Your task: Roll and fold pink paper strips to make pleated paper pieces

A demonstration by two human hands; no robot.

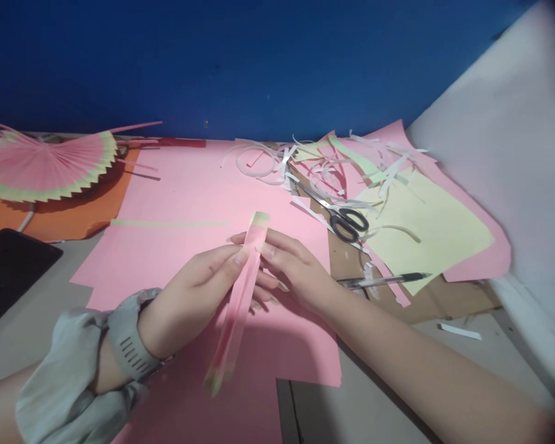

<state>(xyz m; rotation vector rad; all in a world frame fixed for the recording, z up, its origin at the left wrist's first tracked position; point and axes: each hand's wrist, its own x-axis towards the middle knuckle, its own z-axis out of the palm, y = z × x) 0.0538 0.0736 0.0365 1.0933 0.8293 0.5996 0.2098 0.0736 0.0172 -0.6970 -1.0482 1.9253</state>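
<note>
Between both hands is a folded pink paper strip (241, 296) with pale green ends, held lengthwise and slanting down toward me. My left hand (213, 274) pinches it from the left, thumb on top near the upper part. From the right, my right hand (296, 265) grips the same strip, with its thumb pressed on the edge and some fingers underneath. The lower end of the strip hangs free and looks slightly fanned apart. Beneath the hands lies a large pink paper sheet (189, 185), with a thin green paper strip (166, 222) across it.
A pleated pink and green paper fan (46, 163) rests on orange paper (106, 209) at left, near a black phone-like slab (13, 271). Black-handled scissors (346, 222), a pen (383, 280), yellow paper (435, 216) and paper scraps (333, 172) lie at right. A blue wall (259, 61) stands behind.
</note>
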